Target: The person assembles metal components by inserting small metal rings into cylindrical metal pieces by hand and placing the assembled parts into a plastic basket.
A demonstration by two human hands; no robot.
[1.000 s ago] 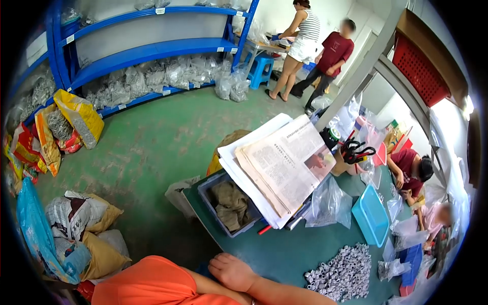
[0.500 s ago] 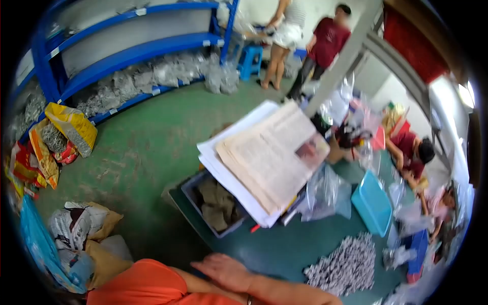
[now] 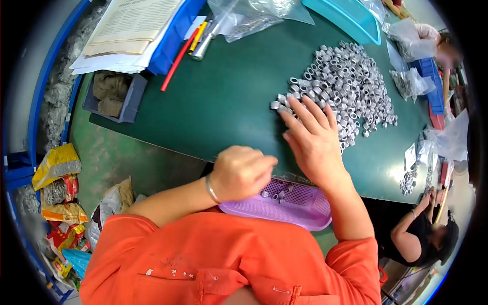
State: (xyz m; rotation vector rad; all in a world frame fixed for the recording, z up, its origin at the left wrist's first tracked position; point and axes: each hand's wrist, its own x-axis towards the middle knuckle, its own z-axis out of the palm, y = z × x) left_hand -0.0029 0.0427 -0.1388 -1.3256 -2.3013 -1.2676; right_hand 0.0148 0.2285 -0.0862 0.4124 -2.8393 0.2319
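Here, the open right hand (image 3: 312, 137) touches one ring pile (image 3: 351, 84) at one o'clock; the curled left hand (image 3: 243, 172), grip unclear, overhangs one basket (image 3: 310, 211) lying nine-to-three.

Small grey rings (image 3: 356, 81) lie heaped on the green table (image 3: 229, 91) (a few sit in a purple basket (image 3: 305, 217)).

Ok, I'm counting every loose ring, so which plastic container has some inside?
The purple mesh basket at the near edge of the table, by the left hand: a few grey rings lie in it, whereas the grey bin shows only cloth.
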